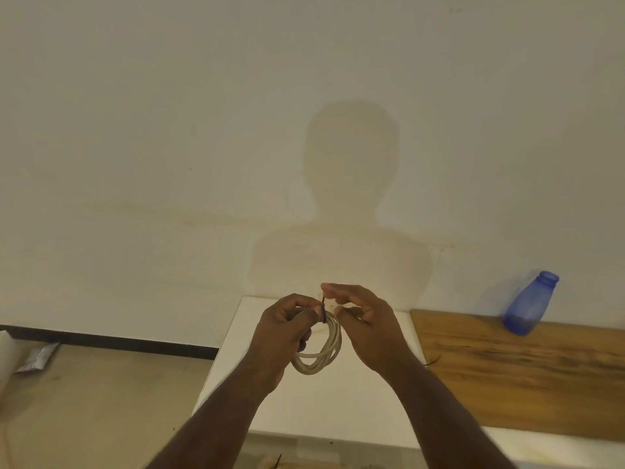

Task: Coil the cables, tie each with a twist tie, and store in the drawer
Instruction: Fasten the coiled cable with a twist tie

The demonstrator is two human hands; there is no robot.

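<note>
A white cable [323, 357], coiled into a small loop, hangs in the air above the white tabletop [338, 411]. My left hand [284, 333] grips the top of the coil between curled fingers and thumb. A thin dark twist tie [324, 309] stands up at the top of the coil. My right hand [362, 316] pinches the tie's upper end with thumb and forefinger. No drawer is in view.
A blue plastic bottle [529, 306] without a cap leans against the wall on a wooden board [524, 370] at the right. Another dark tie [433, 360] lies at the board's left edge. A silver packet [37, 358] lies on the floor at far left.
</note>
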